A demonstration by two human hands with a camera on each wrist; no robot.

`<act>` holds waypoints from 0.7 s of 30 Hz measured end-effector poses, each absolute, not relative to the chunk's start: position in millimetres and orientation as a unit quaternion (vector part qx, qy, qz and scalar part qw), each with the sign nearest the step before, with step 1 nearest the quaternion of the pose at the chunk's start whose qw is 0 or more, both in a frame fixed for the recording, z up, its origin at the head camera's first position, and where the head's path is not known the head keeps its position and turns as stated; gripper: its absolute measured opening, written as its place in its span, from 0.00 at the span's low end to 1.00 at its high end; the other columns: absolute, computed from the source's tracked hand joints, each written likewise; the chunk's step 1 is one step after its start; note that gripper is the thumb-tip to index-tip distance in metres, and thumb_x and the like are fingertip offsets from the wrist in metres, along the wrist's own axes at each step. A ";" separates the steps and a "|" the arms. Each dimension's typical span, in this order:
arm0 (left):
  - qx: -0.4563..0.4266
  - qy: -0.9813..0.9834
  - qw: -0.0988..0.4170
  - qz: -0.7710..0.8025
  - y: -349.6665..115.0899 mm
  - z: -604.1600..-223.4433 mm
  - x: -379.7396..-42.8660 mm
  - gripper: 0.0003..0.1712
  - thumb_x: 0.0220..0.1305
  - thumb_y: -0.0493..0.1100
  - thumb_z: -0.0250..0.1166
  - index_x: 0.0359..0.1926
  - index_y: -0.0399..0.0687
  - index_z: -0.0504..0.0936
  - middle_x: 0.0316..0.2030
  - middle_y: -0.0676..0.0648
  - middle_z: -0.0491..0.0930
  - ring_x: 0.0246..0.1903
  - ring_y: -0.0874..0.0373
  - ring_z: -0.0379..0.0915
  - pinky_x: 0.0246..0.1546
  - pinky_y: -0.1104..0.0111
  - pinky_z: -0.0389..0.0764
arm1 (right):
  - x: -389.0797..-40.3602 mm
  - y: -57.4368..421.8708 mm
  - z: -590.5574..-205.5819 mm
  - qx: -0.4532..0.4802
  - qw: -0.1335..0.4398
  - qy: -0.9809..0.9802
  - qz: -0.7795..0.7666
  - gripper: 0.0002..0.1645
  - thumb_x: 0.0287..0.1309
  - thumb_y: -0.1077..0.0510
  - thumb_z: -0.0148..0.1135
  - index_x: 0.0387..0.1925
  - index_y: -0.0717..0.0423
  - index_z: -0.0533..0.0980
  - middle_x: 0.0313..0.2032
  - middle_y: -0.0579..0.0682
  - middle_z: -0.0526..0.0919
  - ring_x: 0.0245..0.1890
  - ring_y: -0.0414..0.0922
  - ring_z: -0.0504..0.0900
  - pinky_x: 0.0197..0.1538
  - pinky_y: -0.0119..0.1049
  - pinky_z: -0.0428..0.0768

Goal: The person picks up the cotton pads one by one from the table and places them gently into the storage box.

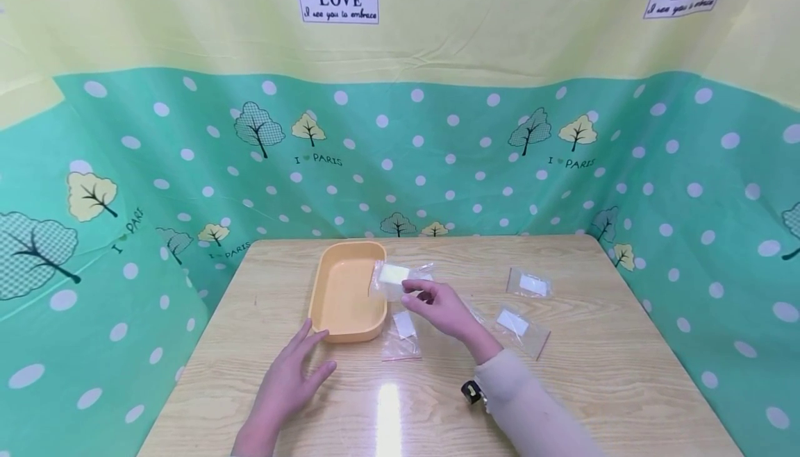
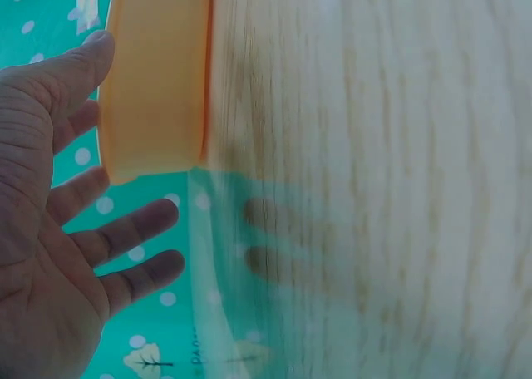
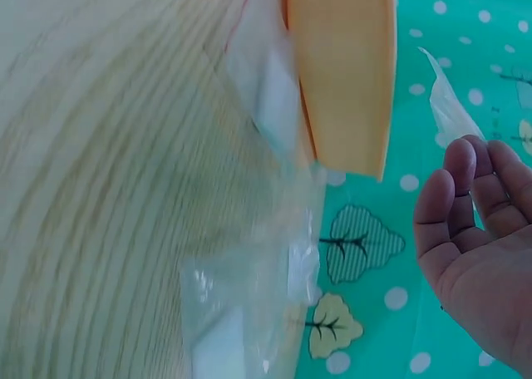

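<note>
An orange plastic tray (image 1: 347, 337) stands at the left of the table. My right hand (image 1: 440, 309) pinches a clear zip bag (image 1: 392, 275) with a white rectangular piece inside, held over the tray's right rim. In the right wrist view the fingers (image 3: 457, 179) are bent, and a pale part of that bag (image 3: 453, 109) shows past them. My left hand (image 1: 289, 378) is at the tray's near left corner, fingers spread and slightly bent; in the left wrist view they overlap the tray's side (image 2: 158, 80). Whether they touch it I cannot tell.
A similar zip bag (image 1: 402, 335) lies beside the tray's right side. Two more, a far bag (image 1: 531, 283) and a nearer bag (image 1: 521, 328), lie at the right. Another bag (image 1: 473, 310) is partly hidden by my right hand. Patterned green cloth (image 1: 350, 186) encloses the wooden table (image 1: 600, 374).
</note>
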State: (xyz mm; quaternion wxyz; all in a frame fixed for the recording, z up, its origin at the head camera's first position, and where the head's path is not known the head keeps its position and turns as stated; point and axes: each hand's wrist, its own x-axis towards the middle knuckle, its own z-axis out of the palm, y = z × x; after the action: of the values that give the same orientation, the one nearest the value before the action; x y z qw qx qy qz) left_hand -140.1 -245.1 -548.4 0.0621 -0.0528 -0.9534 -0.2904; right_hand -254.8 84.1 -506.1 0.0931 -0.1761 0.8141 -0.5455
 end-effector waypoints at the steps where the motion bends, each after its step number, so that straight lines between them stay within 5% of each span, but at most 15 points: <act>1: -0.053 -0.953 0.063 -0.290 -245.1 -548.5 -140.1 0.38 0.68 0.59 0.74 0.76 0.58 0.75 0.84 0.40 0.57 0.76 0.29 0.63 0.71 0.29 0.70 | -254.4 79.5 -506.4 -0.179 0.096 0.816 -0.542 0.30 0.72 0.42 0.67 0.69 0.51 0.80 0.55 0.51 0.89 0.46 0.44 0.82 0.43 0.32 0.83; 7: -0.053 -0.953 0.065 -0.292 -245.8 -550.6 -140.7 0.39 0.68 0.59 0.74 0.76 0.58 0.75 0.84 0.41 0.58 0.76 0.29 0.64 0.71 0.30 0.71 | -252.5 55.9 -511.8 -0.216 0.109 0.820 -0.519 0.31 0.72 0.42 0.67 0.68 0.54 0.80 0.50 0.51 0.88 0.43 0.43 0.81 0.38 0.31 0.83; 17: -0.050 -0.954 0.059 -0.291 -246.0 -551.0 -141.7 0.39 0.68 0.59 0.74 0.76 0.58 0.74 0.84 0.42 0.57 0.77 0.30 0.63 0.71 0.29 0.71 | -247.3 33.6 -516.2 -0.241 0.125 0.834 -0.479 0.33 0.71 0.40 0.67 0.68 0.53 0.79 0.59 0.52 0.87 0.42 0.40 0.82 0.40 0.30 0.85; 21: -0.048 -0.953 0.063 -0.293 -245.5 -552.0 -140.7 0.39 0.68 0.59 0.74 0.76 0.59 0.75 0.84 0.41 0.57 0.77 0.30 0.63 0.70 0.29 0.71 | -247.2 25.8 -521.4 -0.245 0.128 0.851 -0.447 0.32 0.70 0.41 0.69 0.67 0.52 0.80 0.55 0.49 0.88 0.40 0.37 0.82 0.41 0.30 0.84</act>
State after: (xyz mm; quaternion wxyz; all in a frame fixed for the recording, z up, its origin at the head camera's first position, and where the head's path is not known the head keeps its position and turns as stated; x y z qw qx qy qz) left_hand -140.7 -245.5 -552.0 0.0625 -0.0483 -0.9529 -0.2929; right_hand -247.2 25.8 -521.4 0.1278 -0.2450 0.8510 -0.4467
